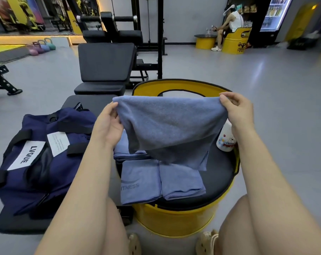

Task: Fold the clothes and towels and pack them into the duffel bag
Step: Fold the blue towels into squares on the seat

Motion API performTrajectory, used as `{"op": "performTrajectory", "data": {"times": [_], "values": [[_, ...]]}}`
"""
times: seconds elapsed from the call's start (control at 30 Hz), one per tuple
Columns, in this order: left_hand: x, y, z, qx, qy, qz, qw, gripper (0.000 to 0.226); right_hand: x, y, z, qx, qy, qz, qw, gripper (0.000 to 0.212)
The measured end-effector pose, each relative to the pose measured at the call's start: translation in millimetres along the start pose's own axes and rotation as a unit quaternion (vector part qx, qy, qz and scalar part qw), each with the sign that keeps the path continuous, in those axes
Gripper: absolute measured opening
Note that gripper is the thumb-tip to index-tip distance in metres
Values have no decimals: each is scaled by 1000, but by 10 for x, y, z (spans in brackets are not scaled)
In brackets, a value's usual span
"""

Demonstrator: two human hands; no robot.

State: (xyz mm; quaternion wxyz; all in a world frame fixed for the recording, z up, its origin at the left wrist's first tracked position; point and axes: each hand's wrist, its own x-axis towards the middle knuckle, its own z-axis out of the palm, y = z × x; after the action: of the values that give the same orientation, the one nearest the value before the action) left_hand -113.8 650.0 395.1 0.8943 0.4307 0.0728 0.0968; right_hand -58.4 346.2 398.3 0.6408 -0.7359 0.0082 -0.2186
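A gym — the gear says so. Beyond the left hand stands a black padded bench with a cable machine behind it. Far off to the left, a row of kettlebells sits on the grey floor by a mirror wall. Well beyond the right hand, a lit drinks fridge and yellow drum seats — a person sits on one.
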Motion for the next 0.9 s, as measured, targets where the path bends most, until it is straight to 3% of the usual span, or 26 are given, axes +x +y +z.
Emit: {"op": "performTrajectory", "data": {"times": [0.2,0.37,0.53,0.7,0.9], "values": [[39,-76,-81,-84,14,-100,991,23,-25,110,112,-42,-40,14,998,9],[114,-151,-82,-9,5,-119,993,24,-23,222,170,-80,-56,36,995,18],[199,-154,-183,-5,55,-63,996,23,-20,314,133,-127,-92,79,985,25],[134,-82,-156,23,51,36,998,12,-16,375,75,-145,-89,155,973,43],[135,-61,-165,22,3,119,993,16,-114,412,55,-152,-195,266,932,24]]}}
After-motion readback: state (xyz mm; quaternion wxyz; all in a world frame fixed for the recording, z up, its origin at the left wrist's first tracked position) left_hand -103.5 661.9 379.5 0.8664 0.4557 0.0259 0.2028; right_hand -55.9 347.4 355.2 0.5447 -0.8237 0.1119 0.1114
